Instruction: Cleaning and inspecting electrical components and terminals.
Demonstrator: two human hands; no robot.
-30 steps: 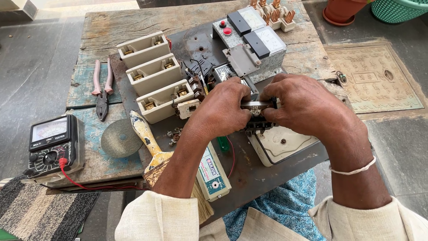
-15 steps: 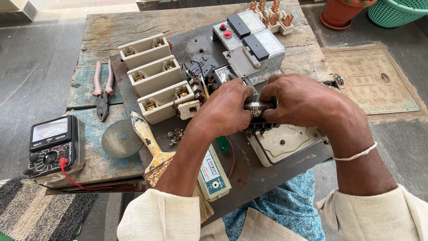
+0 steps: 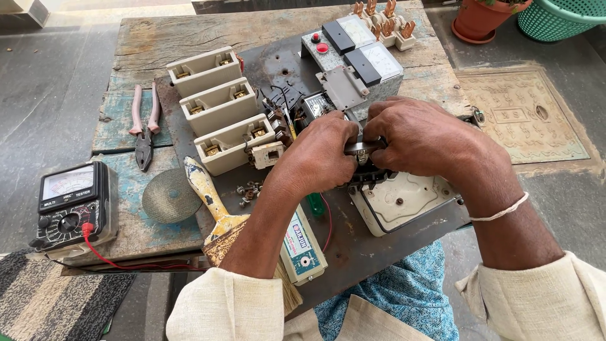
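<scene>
At the centre of the dark metal panel (image 3: 278,63), the left hand (image 3: 319,158) and right hand (image 3: 423,136) close from 9 and 3 o'clock, fingers pinching a small metal part (image 3: 361,148) directly above the white switch housing (image 3: 404,202), with pliers (image 3: 144,123) well apart at 9 o'clock.

1. The table (image 3: 189,35) is old wood, rough and cracked, with worn blue paint in places.
2. The base plate (image 3: 353,252) is dark metal, matt, with rust spots.
3. The three fuse holders (image 3: 218,104) look like cream ceramic or plastic, smooth; I cannot tell which.
4. The small part (image 3: 363,148) between both hands is shiny metal.
5. The pliers (image 3: 144,120) have pink plastic handles and dull steel jaws.
6. The brush (image 3: 208,192) has a paint-stained, chipped handle.
7. The sleeves (image 3: 227,309) are cream cloth, matt.
</scene>
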